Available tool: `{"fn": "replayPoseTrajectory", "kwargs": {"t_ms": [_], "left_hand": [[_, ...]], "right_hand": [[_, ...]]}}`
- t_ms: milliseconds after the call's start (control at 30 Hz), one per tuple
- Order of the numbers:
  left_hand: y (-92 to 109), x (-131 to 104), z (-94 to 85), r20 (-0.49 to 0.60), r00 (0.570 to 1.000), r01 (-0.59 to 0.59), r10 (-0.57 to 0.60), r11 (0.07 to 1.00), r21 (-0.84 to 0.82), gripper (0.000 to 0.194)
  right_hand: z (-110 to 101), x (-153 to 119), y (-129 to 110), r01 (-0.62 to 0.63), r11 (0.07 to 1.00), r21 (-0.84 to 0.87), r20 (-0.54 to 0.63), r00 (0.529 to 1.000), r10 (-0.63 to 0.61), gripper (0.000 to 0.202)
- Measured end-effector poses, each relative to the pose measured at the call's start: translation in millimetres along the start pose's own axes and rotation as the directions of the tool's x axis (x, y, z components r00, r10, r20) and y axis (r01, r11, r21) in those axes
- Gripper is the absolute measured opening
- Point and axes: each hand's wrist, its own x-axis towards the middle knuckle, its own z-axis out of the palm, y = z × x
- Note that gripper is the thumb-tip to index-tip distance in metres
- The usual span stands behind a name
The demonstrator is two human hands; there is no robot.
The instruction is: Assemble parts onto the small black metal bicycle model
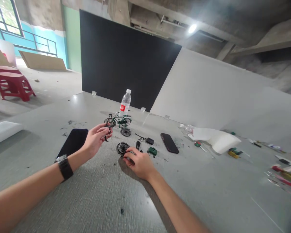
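My left hand point(98, 138) is closed on a thin black model-bicycle part point(106, 139), raised over the table; the fingers hide much of it. Just behind it stands a green model bicycle point(122, 121). My right hand point(139, 162) rests low on the table with its fingers bent together beside a loose spoked wheel point(123, 148). Something small and dark shows by those fingertips, too hidden to name. A second wheel point(125, 132) lies farther back. Around the right hand are a black saddle-like piece point(138, 145), a small black block point(149, 141), a thin handlebar-like piece point(140, 137) and a green part point(152, 151).
Behind the model stands a clear water bottle point(125, 103). A dark phone point(169, 143) lies to the right, and a black flat device point(74, 142) beside my left forearm. White foam sheet point(215, 137) and several tools point(285, 176) are at the far right. Upright panels point(126, 58) border the back.
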Motion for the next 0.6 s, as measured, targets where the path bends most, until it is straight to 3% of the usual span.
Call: {"fn": "replayPoseTrajectory", "kwargs": {"t_ms": [367,467,600], "left_hand": [[-25.2,-6.1,-0.4,0.073,0.996,0.041,-0.047,0.996,0.08,0.045],[-26.5,-7.4,-0.1,0.087,0.995,0.041,-0.05,0.994,0.101,0.046],[-27.3,-7.9,-1.2,0.095,0.994,0.05,-0.061,0.992,0.112,0.049]], "right_hand": [[-5.6,-0.8,-8.6,-0.14,0.99,-0.017,-0.079,0.987,0.138,0.025],[-21.5,-7.0,6.7,-0.27,0.961,-0.052,-0.166,0.952,0.259,0.032],[-51.2,-25.3,44.0,-0.488,0.868,-0.093,-0.227,0.859,0.459,0.035]]}}
